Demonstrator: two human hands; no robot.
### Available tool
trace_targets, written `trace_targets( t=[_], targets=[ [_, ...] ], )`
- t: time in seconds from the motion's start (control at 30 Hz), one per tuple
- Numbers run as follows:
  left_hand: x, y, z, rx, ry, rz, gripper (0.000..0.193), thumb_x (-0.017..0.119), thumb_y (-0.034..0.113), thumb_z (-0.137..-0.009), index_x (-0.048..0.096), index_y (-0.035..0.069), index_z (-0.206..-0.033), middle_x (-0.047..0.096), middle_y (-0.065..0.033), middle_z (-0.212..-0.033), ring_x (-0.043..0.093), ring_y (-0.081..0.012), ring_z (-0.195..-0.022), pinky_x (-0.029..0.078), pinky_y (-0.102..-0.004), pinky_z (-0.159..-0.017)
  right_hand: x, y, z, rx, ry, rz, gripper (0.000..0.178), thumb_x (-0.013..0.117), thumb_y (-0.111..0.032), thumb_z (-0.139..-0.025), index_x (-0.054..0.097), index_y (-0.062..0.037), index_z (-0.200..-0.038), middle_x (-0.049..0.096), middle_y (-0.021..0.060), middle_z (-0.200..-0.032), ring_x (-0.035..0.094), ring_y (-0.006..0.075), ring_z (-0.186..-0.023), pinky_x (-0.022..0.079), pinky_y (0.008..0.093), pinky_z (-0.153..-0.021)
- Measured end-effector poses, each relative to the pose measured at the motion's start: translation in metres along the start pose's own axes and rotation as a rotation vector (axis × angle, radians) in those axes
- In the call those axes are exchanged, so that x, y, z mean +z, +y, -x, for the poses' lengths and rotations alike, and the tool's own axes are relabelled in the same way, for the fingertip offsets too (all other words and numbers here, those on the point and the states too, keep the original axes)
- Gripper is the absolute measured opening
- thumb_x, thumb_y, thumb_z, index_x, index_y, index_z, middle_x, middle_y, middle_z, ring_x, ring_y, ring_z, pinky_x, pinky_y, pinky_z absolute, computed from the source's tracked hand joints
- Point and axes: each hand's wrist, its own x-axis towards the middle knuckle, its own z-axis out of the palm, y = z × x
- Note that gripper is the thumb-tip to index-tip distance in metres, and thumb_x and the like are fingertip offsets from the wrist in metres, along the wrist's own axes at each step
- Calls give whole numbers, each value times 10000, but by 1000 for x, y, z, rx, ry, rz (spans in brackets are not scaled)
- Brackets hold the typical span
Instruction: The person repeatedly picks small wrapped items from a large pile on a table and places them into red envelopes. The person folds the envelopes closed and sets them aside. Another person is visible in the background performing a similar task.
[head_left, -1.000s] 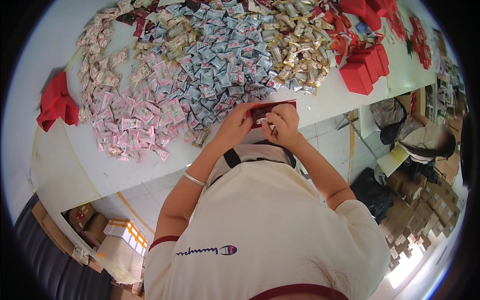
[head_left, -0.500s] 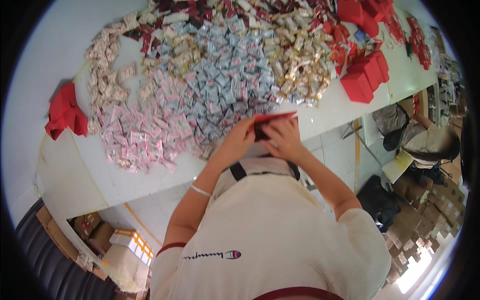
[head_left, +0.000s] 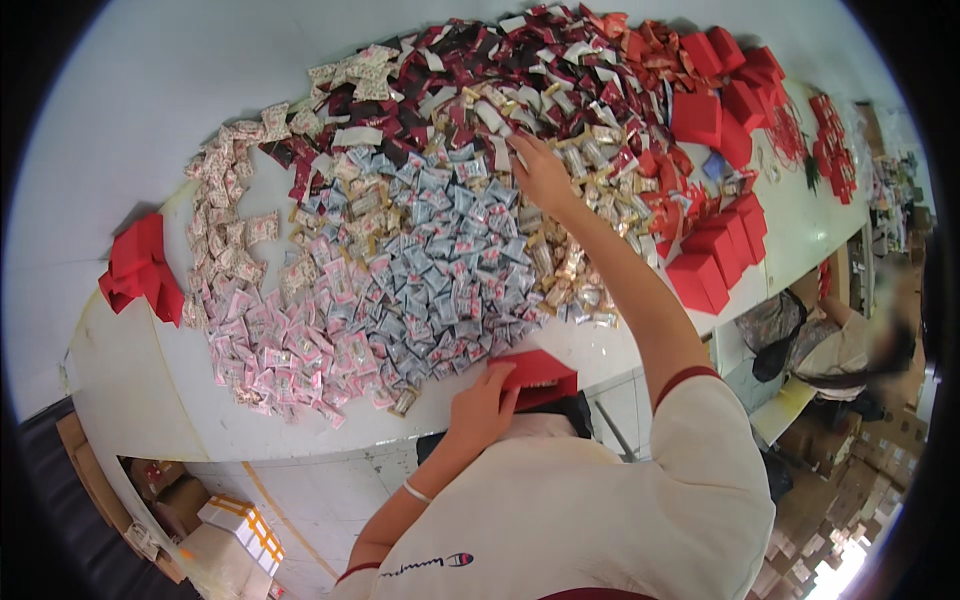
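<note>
At the near table edge my left hand (head_left: 480,408) is closed on the side of a red paper box (head_left: 545,372). The box's mouth faces my body, and something pale shows just inside. My right hand (head_left: 541,172) is stretched far out over the heap, fingers extended at the border of the dark red packets (head_left: 440,62) and the gold ones. A white packet (head_left: 500,153) lies right at its fingertips; no packet is visibly held. Nearer me are blue-grey packets (head_left: 450,260), pink packets (head_left: 290,345) and gold packets (head_left: 575,270).
Cream patterned packets (head_left: 225,200) line the heap's left side. A folded red box (head_left: 140,265) lies at the far left; more red boxes (head_left: 715,255) stand on the right, near red cords (head_left: 790,135). Beyond the table's right edge another person (head_left: 840,345) sits near cardboard boxes (head_left: 880,455).
My right hand has left the red box and reached forward over the packets. The left hand keeps the box, now lower in view. The view has tilted, showing more of the heap's far side.
</note>
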Motion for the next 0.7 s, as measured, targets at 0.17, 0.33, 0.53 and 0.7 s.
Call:
trace_targets(
  t=[0.17, 0.33, 0.53, 0.7],
  targets=[
    [14, -12, 5, 45, 6, 31, 270, 542, 133, -792, 529, 99, -1060, 547, -75, -1106, 597, -295, -823, 497, -370, -643, 47, 34, -75, 37, -178, 378, 352, 540, -79, -748, 478, -34, -1092, 533, 167, -991, 560, 310, -917, 478, 409, -734],
    [9, -9, -2, -7, 1, 67, 271, 548, 99, -779, 539, 105, -1050, 550, -74, -1097, 593, -293, -832, 498, -360, -652, 41, 41, -110, 299, -454, 362, 198, 549, -128, -706, 627, -47, -869, 614, 220, -892, 610, 310, -847, 494, 412, -680],
    [10, -9, -7, -18, 7, 121, 282, 561, 77, -762, 538, 92, -1043, 556, -77, -1087, 588, -293, -849, 494, -353, -672, -4, 34, -74, 718, -356, -368, 571, 602, -519, -733, 592, 46, -810, 635, 136, -720, 620, 285, -755, 471, 376, -643],
    [9, -5, -13, 7, -61, 68, 298, 569, 72, -755, 542, 94, -1051, 555, -76, -1105, 581, -290, -889, 493, -341, -693, 29, 24, -35, 429, -402, 18, 490, 619, -377, -723, 551, -13, -1044, 625, 187, -837, 599, 349, -767, 467, 419, -683]
  ],
)
